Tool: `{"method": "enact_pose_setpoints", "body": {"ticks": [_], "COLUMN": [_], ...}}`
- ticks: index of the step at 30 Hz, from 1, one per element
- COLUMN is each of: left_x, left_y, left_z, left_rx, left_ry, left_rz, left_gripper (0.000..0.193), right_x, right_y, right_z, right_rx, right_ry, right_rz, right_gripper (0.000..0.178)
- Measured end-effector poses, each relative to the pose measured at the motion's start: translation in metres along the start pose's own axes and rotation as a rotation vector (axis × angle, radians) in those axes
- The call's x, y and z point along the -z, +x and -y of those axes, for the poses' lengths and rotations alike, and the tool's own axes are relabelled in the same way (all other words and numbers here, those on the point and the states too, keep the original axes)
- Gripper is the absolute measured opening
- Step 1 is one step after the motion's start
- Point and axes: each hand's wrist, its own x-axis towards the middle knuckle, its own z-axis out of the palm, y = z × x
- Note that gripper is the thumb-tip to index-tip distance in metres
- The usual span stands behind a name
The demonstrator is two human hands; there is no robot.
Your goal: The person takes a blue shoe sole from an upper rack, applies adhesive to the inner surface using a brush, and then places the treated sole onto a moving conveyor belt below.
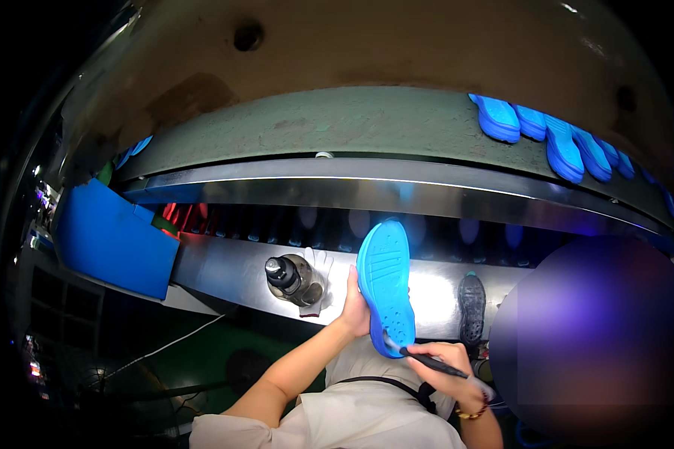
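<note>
A bright blue shoe sole (pixel 386 273) stands tilted lengthwise before me, its grooved and dimpled face showing. My left hand (pixel 358 308) grips its left edge; some of the fingers are hidden behind it. In my right hand (pixel 445 367) is a brush (pixel 436 364) with a black handle. Its pale tip touches the sole's near end, close to the left rim. To the left of the sole, a dark bottle (pixel 301 284) with a black cap stands on the metal bench. Partly behind that bottle lies a white glove (pixel 318 262).
A dark shoe sole (pixel 472 307) lies on the metal bench (pixel 232 262) at right. Beyond a steel rail (pixel 337 170), a green belt (pixel 299 123) carries several blue soles (pixel 565 150). A blue bin (pixel 116 236) stands at left. A large blurred patch covers the right side.
</note>
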Motion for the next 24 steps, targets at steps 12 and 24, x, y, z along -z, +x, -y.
{"method": "enact_pose_setpoints", "body": {"ticks": [12, 24], "left_x": [-0.056, -0.066], "left_y": [-0.012, -0.007], "left_z": [0.001, -0.011], "left_rx": [0.126, -0.046], "left_ry": [-0.187, -0.080], "left_rz": [0.217, 0.343], "left_gripper": [0.090, 0.100], "right_x": [0.034, 0.053], "right_y": [0.051, 0.037], "right_z": [0.033, 0.042], "right_rx": [0.200, 0.338], "right_ry": [0.208, 0.353], "right_rz": [-0.170, 0.100], "right_gripper": [0.021, 0.020]}}
